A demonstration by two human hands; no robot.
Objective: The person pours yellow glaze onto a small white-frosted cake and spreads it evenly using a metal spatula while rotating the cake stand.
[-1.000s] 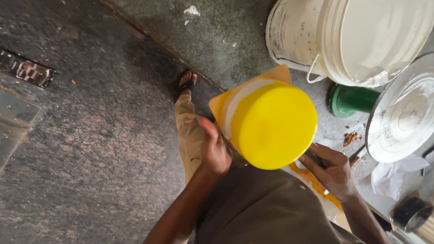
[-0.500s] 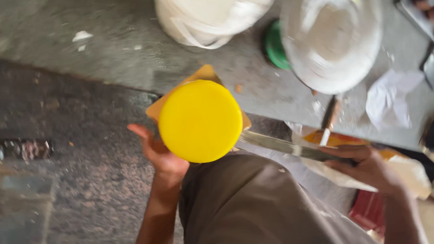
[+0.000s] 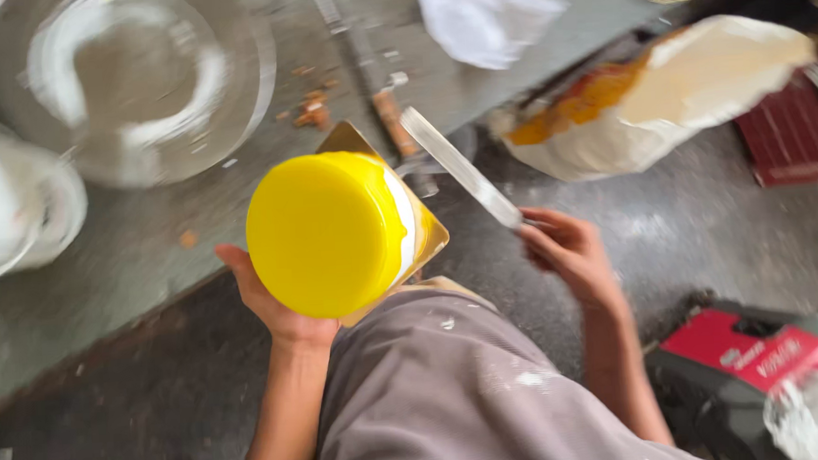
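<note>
- Low in the frame, the person's lap in grey cloth (image 3: pixel 455 396) fills the bottom centre; it seems the person sits and works just above the knees.
- The left hand (image 3: pixel 278 307) is open wide and cupped under a golden board (image 3: pixel 428 229). On the board stands the yellow cake (image 3: pixel 330 232), left of centre, tilted toward the camera, probably so its side can be reached.
- The right hand (image 3: pixel 569 250), right of centre, is closed around the handle of a long flat spatula (image 3: pixel 457 167), whose blade points up-left toward the cake's edge.
- Farther, in the upper left, a round steel plate (image 3: pixel 252 80) lies on the grey floor.
</note>
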